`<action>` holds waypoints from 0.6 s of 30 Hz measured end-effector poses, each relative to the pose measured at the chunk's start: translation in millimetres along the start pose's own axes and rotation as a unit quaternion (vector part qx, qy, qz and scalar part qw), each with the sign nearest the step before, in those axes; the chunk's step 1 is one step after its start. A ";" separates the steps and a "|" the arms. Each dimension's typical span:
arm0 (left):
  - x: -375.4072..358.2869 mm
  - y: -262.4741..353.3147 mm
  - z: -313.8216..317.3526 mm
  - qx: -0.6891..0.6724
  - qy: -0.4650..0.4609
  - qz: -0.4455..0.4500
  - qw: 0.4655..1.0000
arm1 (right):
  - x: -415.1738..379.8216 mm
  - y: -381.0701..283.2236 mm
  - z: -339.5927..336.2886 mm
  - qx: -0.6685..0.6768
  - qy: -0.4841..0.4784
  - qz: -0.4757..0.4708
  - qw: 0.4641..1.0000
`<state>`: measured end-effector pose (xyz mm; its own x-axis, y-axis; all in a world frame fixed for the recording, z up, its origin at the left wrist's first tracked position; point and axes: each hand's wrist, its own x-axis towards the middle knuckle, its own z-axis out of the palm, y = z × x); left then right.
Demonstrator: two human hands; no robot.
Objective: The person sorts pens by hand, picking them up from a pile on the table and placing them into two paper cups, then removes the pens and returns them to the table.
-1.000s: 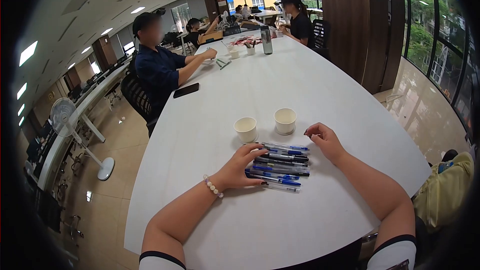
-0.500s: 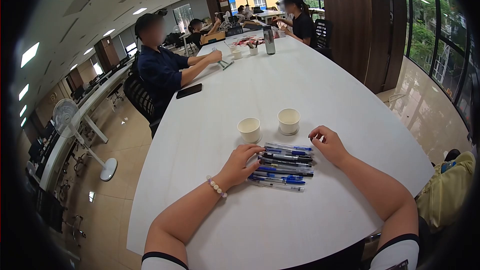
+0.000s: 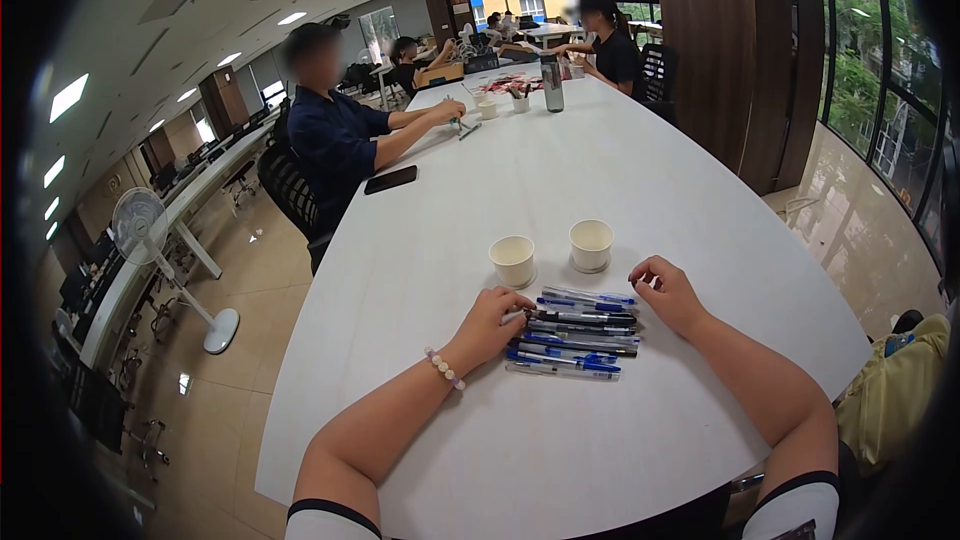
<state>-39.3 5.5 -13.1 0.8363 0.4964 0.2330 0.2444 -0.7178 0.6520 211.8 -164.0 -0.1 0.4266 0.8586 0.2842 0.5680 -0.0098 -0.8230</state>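
Several blue, black and clear pens (image 3: pixel 575 345) lie side by side in a row on the white table (image 3: pixel 450 460). My left hand (image 3: pixel 488 328), a beaded bracelet at its wrist, is at the row's left end, its thumb and fingers closed on the end of a pen. Just beyond the row's upper right corner, my right hand (image 3: pixel 668 298) rests with loosely curled fingers and a gap at the thumb; nothing shows in it. Two pale paper cups, one left (image 3: pixel 512 261) and one right (image 3: pixel 591 246), stand upright behind the pens.
A black phone (image 3: pixel 391 180) lies near the left edge. Farther back are a dark bottle (image 3: pixel 553 85), a cup of pens (image 3: pixel 520 100) and red pieces. A person in dark blue (image 3: pixel 335 140) handles green items at the left; another in black (image 3: pixel 608 55) sits at the back right.
The whole view has shifted slightly, moving the table contents rightward in the picture. My left fingers have closed more at the pens' left ends. My right hand keeps nearly the same place beside the row.
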 end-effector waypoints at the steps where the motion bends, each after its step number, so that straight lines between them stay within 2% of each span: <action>1: -0.1 0.4 0.2 0.001 0.001 -0.001 1.000 | 0.1 0.4 0.1 0.000 -0.001 -0.001 1.000; 16: 1.9 0.6 2.0 0.032 0.002 0.000 0.999 | 0.5 3.9 0.5 -0.015 -0.008 0.000 1.000; 18: 1.9 -1.3 3.6 0.035 0.012 0.025 0.999 | -0.1 1.0 0.6 -0.007 -0.015 0.017 1.000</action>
<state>-36.2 5.7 -16.1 0.8367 0.4696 0.2818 0.2366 -0.7741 0.5873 211.9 -163.8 -1.2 0.4240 0.8730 0.2411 0.5638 -0.0461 -0.8246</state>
